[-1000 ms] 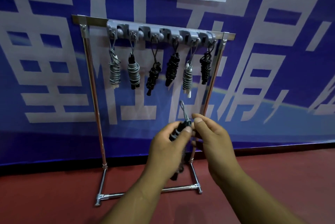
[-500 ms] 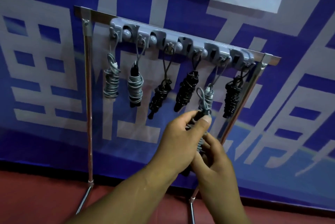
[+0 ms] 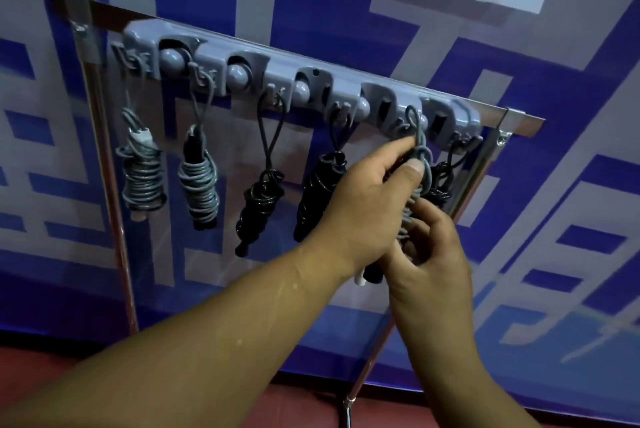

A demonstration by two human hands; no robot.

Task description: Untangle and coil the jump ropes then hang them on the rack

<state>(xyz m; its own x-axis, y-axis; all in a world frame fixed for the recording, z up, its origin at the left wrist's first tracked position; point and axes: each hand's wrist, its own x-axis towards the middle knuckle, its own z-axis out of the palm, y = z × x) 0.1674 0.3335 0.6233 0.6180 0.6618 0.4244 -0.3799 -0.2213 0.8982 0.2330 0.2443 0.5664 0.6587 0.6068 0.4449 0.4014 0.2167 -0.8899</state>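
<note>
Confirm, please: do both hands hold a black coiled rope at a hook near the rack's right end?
Not black: the head view shows a grey rope, held by the left hand and right hand at a hook near the right end of the rack.

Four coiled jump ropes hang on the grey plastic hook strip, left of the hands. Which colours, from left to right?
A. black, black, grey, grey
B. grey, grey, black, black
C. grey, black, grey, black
B: first grey rope and second grey rope hang leftmost on the hook strip; third black rope and fourth black rope follow.
</note>
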